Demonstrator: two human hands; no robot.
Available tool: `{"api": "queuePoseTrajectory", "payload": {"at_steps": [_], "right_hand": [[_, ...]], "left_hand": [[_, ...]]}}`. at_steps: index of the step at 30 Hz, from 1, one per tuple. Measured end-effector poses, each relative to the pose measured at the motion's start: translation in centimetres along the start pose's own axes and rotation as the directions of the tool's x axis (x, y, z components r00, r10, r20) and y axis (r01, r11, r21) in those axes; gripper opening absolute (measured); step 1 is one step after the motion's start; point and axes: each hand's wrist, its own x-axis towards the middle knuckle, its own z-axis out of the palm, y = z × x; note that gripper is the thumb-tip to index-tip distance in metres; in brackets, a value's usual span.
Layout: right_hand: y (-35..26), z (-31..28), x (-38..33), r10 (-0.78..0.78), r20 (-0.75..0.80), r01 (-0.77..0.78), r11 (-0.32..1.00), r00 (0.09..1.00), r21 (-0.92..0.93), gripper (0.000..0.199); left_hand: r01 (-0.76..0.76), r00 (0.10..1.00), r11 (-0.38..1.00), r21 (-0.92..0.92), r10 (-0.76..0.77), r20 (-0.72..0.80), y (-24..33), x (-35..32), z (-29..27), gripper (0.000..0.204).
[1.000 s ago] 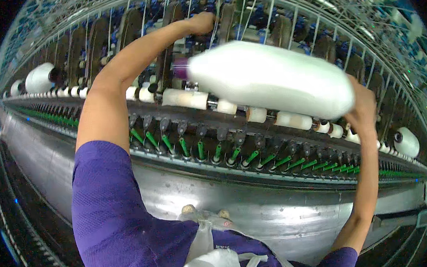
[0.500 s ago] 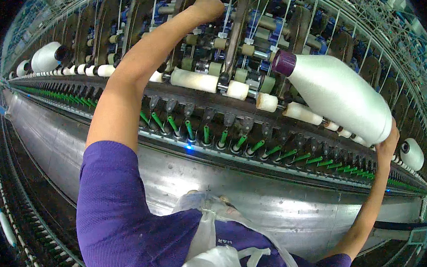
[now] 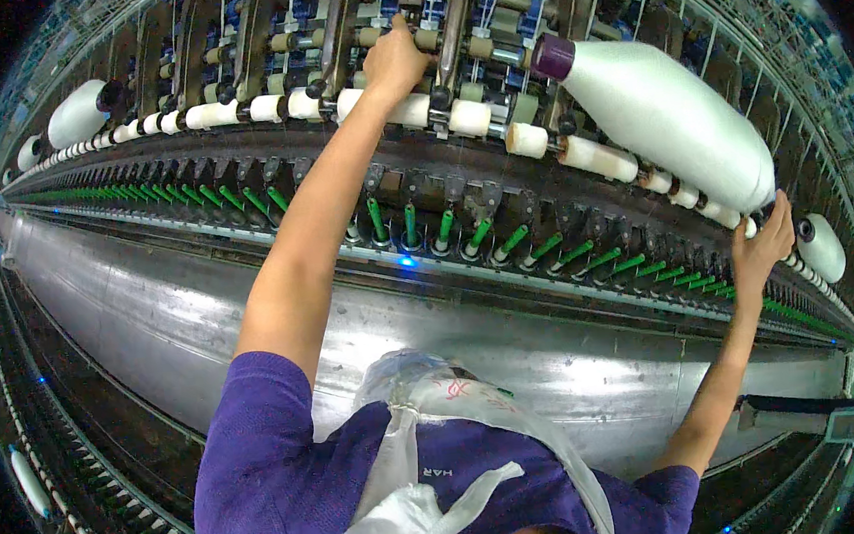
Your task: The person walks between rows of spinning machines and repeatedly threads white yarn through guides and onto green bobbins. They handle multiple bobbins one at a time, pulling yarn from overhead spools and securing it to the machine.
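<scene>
My left hand point(image 3: 397, 63) is over the row of rollers, one finger stretched up at a dark metal part and the others curled. Whatever these fingers may hold is hidden. Close by it sits a white-covered roller point(image 3: 405, 108). My right hand point(image 3: 766, 240) is at the lower end of a large white roving bobbin point(image 3: 671, 112), its fingers spread apart. Whether they touch the bobbin I cannot tell. The bobbin hangs tilted in front of the machine, its purple core end point(image 3: 553, 57) toward the upper left.
Green spindles point(image 3: 444, 227) stand in a long row below the rollers. A blue light point(image 3: 408, 261) glows on the rail. Other roving bobbins point(image 3: 79, 114) hang at the left and far right point(image 3: 822, 248). A shiny metal panel point(image 3: 574, 356) runs along the machine's lower front.
My left hand has come down from the upper machine parts toward the rollers. My right hand has slipped lower at the bobbin's end and its fingers have spread.
</scene>
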Motion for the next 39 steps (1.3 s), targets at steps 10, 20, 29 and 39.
{"api": "queuePoseTrajectory", "payload": {"at_steps": [10,20,29,39], "right_hand": [[-11.9,-6.9,-19.8,0.274,0.277,-0.32,0.938,0.921,0.136,0.065],[-22.4,-14.4,-43.0,0.523,0.723,-0.731,0.682,0.451,-0.037,0.054],[-14.7,-28.5,-64.4,0.657,0.714,-0.763,0.326,-0.242,-0.559,0.044],[19.2,-24.3,-67.9,0.801,0.592,-0.779,0.426,0.087,-0.461,0.034]], "left_hand": [[0.052,0.979,0.941,-0.335,0.018,0.203,-2.8,1.9,0.9,0.078],[0.066,0.93,0.961,-0.27,0.039,0.366,-3.6,2.6,-0.1,0.065],[-0.229,0.943,0.973,-0.006,0.221,-0.249,-7.6,0.3,-5.5,0.045],[-0.517,0.756,0.783,-0.346,0.228,-0.614,32.4,-23.0,1.8,0.034]]}}
